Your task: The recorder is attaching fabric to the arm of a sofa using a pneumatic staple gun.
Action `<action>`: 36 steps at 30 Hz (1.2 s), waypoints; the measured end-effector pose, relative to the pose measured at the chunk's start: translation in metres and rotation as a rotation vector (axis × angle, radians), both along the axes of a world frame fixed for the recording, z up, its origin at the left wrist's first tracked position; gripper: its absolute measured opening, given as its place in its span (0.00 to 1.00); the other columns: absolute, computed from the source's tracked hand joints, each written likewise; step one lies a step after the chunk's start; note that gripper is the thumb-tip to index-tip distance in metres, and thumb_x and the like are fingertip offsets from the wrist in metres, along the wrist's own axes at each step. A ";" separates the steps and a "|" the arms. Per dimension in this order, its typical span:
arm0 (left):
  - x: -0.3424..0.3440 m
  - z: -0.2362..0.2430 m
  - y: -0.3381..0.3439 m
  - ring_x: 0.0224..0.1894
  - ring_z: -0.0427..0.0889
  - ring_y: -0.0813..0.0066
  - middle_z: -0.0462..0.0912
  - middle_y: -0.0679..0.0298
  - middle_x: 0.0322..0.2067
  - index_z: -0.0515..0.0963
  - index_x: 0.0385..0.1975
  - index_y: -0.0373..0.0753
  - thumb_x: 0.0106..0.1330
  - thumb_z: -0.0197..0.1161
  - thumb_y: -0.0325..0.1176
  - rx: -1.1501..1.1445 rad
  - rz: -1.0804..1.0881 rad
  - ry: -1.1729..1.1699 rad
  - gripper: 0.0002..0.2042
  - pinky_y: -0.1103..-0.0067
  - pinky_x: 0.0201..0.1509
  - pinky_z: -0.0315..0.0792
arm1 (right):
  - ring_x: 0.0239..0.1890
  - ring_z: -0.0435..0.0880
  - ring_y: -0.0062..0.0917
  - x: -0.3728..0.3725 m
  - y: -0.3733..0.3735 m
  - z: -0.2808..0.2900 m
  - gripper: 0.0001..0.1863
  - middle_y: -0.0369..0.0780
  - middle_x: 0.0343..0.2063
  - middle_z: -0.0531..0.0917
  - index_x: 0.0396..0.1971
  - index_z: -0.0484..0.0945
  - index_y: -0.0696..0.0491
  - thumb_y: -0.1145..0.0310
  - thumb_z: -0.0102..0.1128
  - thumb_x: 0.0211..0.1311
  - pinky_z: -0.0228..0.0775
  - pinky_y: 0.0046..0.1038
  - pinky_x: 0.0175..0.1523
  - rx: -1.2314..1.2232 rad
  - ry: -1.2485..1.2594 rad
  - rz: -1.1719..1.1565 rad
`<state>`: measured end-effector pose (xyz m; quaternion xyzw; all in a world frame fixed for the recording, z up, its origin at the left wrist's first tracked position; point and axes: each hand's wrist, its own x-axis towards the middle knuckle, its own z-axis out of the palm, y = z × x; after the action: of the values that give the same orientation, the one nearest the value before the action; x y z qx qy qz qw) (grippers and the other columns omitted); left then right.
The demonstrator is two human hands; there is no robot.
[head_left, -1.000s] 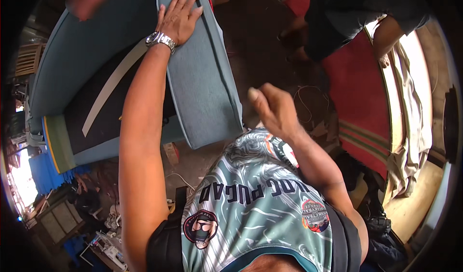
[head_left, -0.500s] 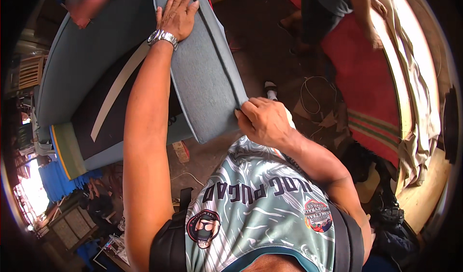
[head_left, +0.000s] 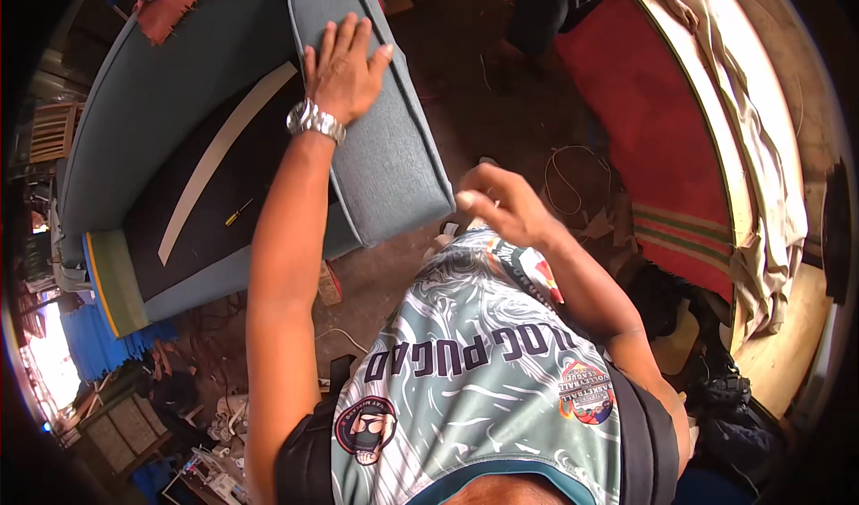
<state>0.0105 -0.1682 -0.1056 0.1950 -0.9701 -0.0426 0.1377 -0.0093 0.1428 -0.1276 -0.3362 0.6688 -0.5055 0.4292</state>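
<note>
My left hand, with a metal watch at its wrist, lies flat on the blue-grey fabric armrest of a sofa, fingers stretched out. Dark-looking piping runs along the armrest's edges. Just off its near right corner is my right hand, thumb and curled fingers apart, with nothing visible in them. Beside the armrest, the dark seat base holds a long pale strip and a small yellow-handled screwdriver.
Red fabric with green stripes covers another piece of furniture on the right, beside bunched beige cloth. A person's hand touches its far end. A cord lies on the floor. Red cloth hangs over the sofa back.
My right hand has let go of the armrest corner and moved slightly right. My left hand has slid nearer along the armrest. The screwdriver has come into view.
</note>
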 end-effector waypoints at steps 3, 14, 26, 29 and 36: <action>0.026 0.003 0.038 0.76 0.52 0.52 0.59 0.57 0.73 0.64 0.70 0.43 0.75 0.46 0.53 -0.014 -0.053 0.004 0.29 0.46 0.75 0.45 | 0.26 0.76 0.43 0.011 -0.016 -0.007 0.19 0.46 0.20 0.75 0.26 0.73 0.58 0.57 0.64 0.65 0.69 0.39 0.34 -0.085 0.522 0.037; 0.037 0.011 0.008 0.73 0.60 0.54 0.70 0.54 0.66 0.73 0.61 0.35 0.73 0.51 0.36 0.338 -0.101 0.309 0.20 0.56 0.77 0.50 | 0.31 0.76 0.28 -0.001 -0.041 0.005 0.11 0.42 0.32 0.77 0.37 0.76 0.59 0.65 0.55 0.71 0.69 0.29 0.37 -0.375 0.347 -0.119; 0.038 0.023 0.030 0.76 0.54 0.58 0.61 0.59 0.73 0.65 0.69 0.37 0.74 0.48 0.42 0.144 0.008 0.072 0.26 0.55 0.78 0.42 | 0.79 0.36 0.50 -0.036 -0.113 0.002 0.47 0.60 0.75 0.40 0.73 0.39 0.67 0.42 0.37 0.75 0.35 0.40 0.79 -0.308 0.637 0.124; 0.024 0.023 0.025 0.76 0.55 0.60 0.61 0.60 0.72 0.65 0.68 0.37 0.73 0.49 0.41 0.107 0.004 0.078 0.26 0.56 0.78 0.45 | 0.79 0.38 0.44 -0.079 -0.157 0.003 0.40 0.54 0.76 0.46 0.74 0.45 0.64 0.46 0.34 0.78 0.33 0.37 0.79 -0.410 0.426 0.142; -0.010 0.010 -0.005 0.76 0.54 0.52 0.60 0.50 0.72 0.61 0.69 0.31 0.74 0.49 0.42 0.078 0.208 0.166 0.28 0.57 0.78 0.47 | 0.78 0.48 0.45 -0.081 -0.168 0.011 0.36 0.57 0.73 0.52 0.73 0.49 0.63 0.56 0.45 0.76 0.41 0.37 0.79 -0.222 0.498 -0.059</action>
<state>0.0000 -0.1730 -0.0951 0.2957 -0.9275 -0.0815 0.2136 -0.0908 -0.0257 -0.1162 -0.4754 0.7037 -0.4899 0.1971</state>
